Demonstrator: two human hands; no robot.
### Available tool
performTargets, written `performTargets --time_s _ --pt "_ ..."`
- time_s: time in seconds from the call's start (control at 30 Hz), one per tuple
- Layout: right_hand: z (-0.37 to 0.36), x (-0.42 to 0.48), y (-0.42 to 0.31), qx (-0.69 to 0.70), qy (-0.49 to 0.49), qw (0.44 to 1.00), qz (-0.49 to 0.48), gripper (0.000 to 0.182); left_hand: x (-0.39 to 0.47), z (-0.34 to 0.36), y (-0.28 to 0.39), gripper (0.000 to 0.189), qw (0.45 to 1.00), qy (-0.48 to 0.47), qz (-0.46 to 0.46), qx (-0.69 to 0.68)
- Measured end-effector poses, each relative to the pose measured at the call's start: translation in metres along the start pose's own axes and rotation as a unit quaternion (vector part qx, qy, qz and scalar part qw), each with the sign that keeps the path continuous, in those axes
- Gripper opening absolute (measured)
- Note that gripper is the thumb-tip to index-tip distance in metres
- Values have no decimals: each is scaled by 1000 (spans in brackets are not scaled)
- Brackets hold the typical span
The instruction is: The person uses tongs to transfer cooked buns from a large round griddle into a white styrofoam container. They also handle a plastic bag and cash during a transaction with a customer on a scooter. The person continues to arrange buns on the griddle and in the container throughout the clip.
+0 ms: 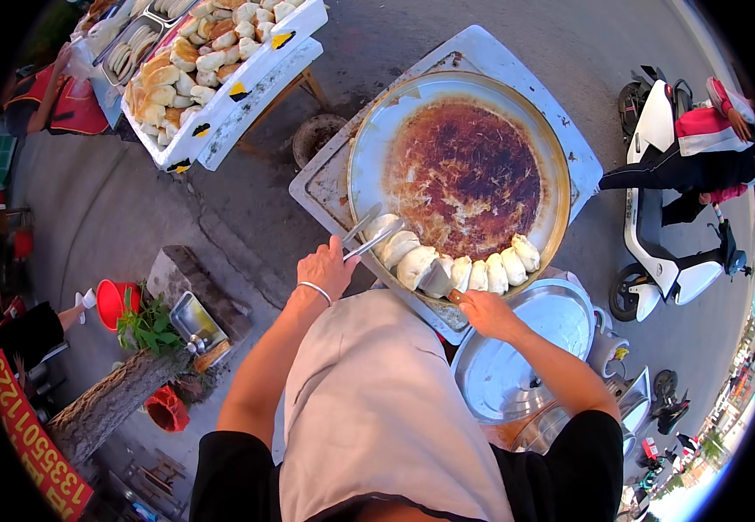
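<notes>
A large round griddle pan (377, 156) with a browned middle stands on a square metal stove top (547, 98). Pale filled buns (414, 266) lie in a curved row along its near edge. My left hand (326, 269) holds metal tongs (371, 241), whose parted arms reach over the buns at the left end. In my right hand (487, 314) is the wooden handle of a metal spatula (436, 280); its blade is low at the near rim, against the buns. Whether the tongs touch a bun, I cannot tell.
A white foam box (234, 104) of browned buns stands at upper left, beside trays of pale dough pieces (132, 52). A large round metal lid (521, 352) lies to the right of my apron. A person sits on a white scooter (651, 248) at right; another person (57, 104) is at far left.
</notes>
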State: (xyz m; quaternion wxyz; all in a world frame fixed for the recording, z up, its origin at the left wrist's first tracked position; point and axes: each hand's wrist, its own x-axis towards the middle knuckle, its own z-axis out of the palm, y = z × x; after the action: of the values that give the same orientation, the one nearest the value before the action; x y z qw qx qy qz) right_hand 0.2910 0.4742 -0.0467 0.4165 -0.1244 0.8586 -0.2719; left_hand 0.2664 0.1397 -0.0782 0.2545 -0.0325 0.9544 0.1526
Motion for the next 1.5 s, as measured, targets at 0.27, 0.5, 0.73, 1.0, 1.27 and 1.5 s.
performTargets --time_s 0.27,0.5,0.73,1.0,1.27,1.5 --pt "55 19 -18 98 111 989 29 23 -4 8 2 39 1000 -27 -5 -11" --pt "57 21 14 44 170 984 27 23 -8 21 2 39 1000 -6 1 -23" --pt "-98 -13 6 156 105 981 49 35 -7 -17 -19 42 993 45 -43 -97" --pt "-81 -14 15 -8 -44 999 -5 36 -69 8 -96 46 975 64 -140 -157" --pt "-86 18 27 -194 -162 965 -64 37 -114 34 -105 47 960 87 -181 -197" --pt "-64 52 22 -188 -144 962 -133 40 -124 44 -98 45 959 88 -182 -199"
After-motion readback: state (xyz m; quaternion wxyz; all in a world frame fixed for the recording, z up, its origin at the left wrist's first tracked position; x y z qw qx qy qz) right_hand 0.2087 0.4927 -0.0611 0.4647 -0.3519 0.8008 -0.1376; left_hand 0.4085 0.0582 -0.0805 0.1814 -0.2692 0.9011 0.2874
